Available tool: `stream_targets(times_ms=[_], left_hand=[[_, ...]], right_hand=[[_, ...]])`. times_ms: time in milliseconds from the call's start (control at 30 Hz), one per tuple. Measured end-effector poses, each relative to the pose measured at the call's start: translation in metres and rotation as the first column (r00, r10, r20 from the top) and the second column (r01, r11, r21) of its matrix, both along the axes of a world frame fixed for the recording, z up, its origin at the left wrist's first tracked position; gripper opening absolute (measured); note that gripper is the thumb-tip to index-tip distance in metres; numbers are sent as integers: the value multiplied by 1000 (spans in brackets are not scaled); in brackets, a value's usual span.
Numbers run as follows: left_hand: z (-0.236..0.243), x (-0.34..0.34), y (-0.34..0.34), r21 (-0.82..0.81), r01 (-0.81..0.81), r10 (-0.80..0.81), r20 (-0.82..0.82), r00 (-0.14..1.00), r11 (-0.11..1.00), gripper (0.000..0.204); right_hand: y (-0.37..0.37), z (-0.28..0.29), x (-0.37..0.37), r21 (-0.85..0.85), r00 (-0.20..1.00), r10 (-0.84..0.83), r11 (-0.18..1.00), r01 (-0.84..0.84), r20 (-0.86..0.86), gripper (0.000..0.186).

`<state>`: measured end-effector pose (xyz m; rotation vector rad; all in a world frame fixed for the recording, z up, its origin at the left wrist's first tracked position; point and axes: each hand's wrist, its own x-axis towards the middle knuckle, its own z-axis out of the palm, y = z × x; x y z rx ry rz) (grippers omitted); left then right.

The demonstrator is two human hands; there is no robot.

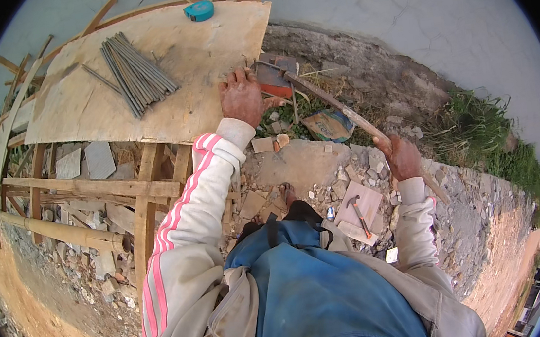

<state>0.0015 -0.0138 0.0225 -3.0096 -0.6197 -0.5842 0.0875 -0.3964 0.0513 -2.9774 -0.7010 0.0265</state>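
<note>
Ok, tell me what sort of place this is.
Probably an outdoor building site: a pile of metal rods and a teal tape measure lie on a plywood sheet, and a hammer lies amid rubble.

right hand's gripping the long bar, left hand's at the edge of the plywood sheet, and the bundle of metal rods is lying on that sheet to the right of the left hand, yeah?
Not quite: the head view shows the metal rods on the plywood sheet to the left of the left hand. The right hand does grip the long bar.
</note>
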Motion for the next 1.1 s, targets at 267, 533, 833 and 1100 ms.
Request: stream_targets(times_ms=[267,533,833,1100], left_hand=[[2,-3,2,-57,21,-19,32,999,998,101],[8,-6,0,-69,-4,2,-26,1000,998,108],[10,-6,2,-112,17,-21,-36,999,994,105],[9,-6,3,-92,26,-29,-33,999,995,97]], right_hand=[[2,9,-8,60,991,10,998,-2,-132,72],[-3,8,3,54,995,82,995,-80,-49,69],[-6,-2,8,45,998,69,997,-69,3,68],[4,9,-12,-27,999,-33,999,33,13,69]])
